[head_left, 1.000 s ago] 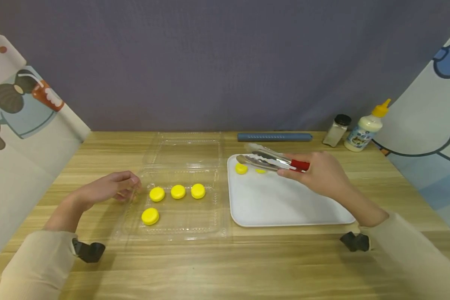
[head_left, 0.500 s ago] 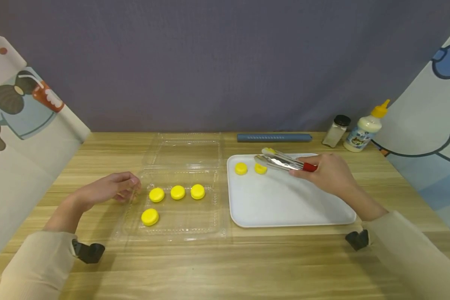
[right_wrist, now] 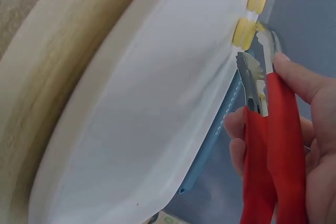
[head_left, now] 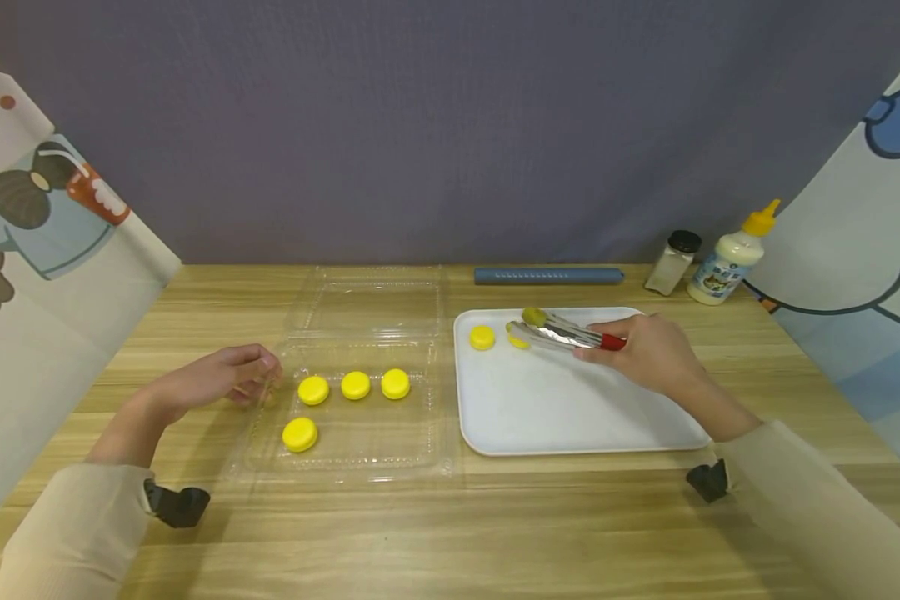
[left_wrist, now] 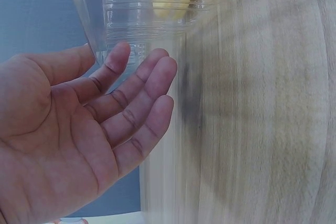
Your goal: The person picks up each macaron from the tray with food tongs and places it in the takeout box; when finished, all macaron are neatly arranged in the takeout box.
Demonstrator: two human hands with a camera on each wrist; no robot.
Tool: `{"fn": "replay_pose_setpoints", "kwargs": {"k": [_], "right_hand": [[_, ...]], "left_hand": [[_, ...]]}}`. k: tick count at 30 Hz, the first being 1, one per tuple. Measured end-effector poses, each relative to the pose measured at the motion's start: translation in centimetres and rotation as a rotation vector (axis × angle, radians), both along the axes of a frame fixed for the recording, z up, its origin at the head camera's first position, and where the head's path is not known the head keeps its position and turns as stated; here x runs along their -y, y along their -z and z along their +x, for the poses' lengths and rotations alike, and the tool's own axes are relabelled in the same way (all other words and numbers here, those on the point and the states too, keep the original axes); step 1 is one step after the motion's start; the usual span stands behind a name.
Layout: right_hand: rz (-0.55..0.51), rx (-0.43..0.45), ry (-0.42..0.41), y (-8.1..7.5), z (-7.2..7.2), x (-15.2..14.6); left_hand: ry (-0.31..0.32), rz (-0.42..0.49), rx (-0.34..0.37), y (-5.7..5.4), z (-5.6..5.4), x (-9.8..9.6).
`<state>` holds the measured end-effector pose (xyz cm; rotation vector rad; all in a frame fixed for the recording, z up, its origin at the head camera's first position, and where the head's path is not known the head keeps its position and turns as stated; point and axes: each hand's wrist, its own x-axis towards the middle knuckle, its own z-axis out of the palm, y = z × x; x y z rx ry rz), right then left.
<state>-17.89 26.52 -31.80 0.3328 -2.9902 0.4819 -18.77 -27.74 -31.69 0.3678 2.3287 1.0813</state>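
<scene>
My left hand (head_left: 225,377) pinches the left rim of an open clear plastic clamshell box (head_left: 420,433) between thumb and forefinger (left_wrist: 118,56); the other fingers are loosely bent. Inside the box sit several yellow macarons, one of them a front-left macaron (head_left: 300,434). My right hand (head_left: 648,354) grips metal tongs (head_left: 562,333) by their red handles (right_wrist: 283,140). The tongs' tips are apart, one on each side of a yellow macaron (right_wrist: 243,34) on the white tray (head_left: 570,408), partly covering it in the head view. Left of it lies another macaron (head_left: 482,337).
Behind the tray lies a blue-grey bar (head_left: 549,276). A black-capped jar (head_left: 672,263) and a bottle with a yellow nozzle (head_left: 726,258) stand at the back right. The box's lid (head_left: 378,300) lies folded back toward the grey curtain (head_left: 450,125).
My right hand drew the tongs back to the right, then lowered them, their tips now around the second macaron on the tray. The left hand and the box have stayed put.
</scene>
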Motion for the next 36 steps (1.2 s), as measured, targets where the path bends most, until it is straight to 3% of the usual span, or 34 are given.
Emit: {"fn": "replay_pose_setpoints", "kwargs": {"k": [15,21,36], "right_hand": [[0.022,-0.102,-0.034,1.0,0.3,0.6],[0.017,-0.104,-0.034,1.1,0.3,0.5],[0.026,-0.147,-0.075,-1.2,0.9,0.9]], "left_hand": [[0.001,0.001,-0.004,0.1,-0.1,0.3],[-0.008,-0.003,0.004,0.2,-0.2,0.2],[-0.005,-0.008,0.009,0.1,-0.3,0.1]]}}
